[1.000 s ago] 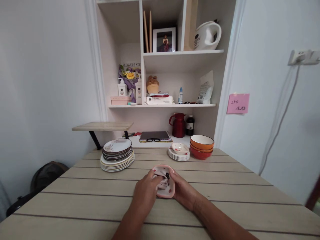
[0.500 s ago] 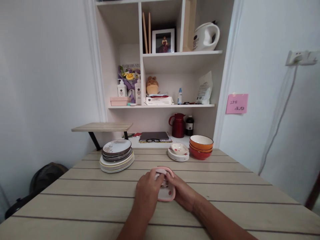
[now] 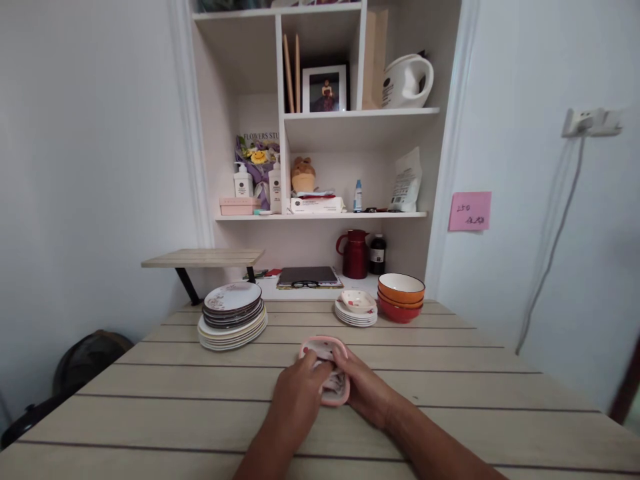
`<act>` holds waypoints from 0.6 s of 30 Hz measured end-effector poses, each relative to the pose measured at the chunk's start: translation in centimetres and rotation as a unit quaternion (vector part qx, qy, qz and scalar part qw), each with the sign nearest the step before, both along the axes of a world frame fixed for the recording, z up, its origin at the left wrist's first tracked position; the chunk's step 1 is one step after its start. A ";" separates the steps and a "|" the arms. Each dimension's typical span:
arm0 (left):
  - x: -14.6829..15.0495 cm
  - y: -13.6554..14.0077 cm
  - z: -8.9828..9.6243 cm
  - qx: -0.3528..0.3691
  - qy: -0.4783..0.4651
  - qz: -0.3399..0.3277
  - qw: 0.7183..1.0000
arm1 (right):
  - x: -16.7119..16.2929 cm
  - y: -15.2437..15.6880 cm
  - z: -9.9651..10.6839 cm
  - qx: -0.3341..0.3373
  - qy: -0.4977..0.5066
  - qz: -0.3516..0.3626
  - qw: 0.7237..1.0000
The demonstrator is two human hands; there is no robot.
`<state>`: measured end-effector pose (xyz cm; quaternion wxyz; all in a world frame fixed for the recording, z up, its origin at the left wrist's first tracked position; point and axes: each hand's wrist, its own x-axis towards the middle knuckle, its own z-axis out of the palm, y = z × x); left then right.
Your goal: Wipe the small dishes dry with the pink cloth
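Observation:
A small square dish with a pink rim [image 3: 345, 400] and red spots inside is tilted toward me above the middle of the table. My right hand [image 3: 369, 390] grips its right side, thumb over the rim. Inside the dish, my left hand [image 3: 296, 395] presses a crumpled whitish cloth [image 3: 336, 382] against the surface with its fingers. Part of the cloth and the dish's left side are hidden by that hand.
Stacked plates [image 3: 233, 327] stand at the back left near a raised wooden stand [image 3: 205, 258]. Small plates [image 3: 356, 319] topped by a spotted dish [image 3: 358, 301] sit at the back right beside nested orange and red bowls [image 3: 401, 300]. Behind them are a red jug [image 3: 355, 255] and a laptop [image 3: 307, 275].
My left fingers and the cloth have shifted from the upper part of the dish toward its lower right. More of the dish's upper left now shows. My right hand keeps its grip.

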<state>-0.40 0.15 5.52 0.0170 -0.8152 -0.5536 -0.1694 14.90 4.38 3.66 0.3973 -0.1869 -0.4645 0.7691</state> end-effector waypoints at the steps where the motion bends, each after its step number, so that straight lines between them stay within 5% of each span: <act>1: 0.0 0.0 0.0 0.000 -0.006 0.006 1.000 | 0.0 0.0 0.1 0.009 0.000 0.000 1.000; 8: 0.6 0.4 -0.2 0.019 -0.022 0.114 0.993 | -0.1 -0.2 0.5 0.028 0.016 -0.018 0.999; 18: -0.3 0.8 -1.1 0.000 -0.041 0.069 0.997 | -0.1 0.0 0.3 0.011 0.020 0.001 1.000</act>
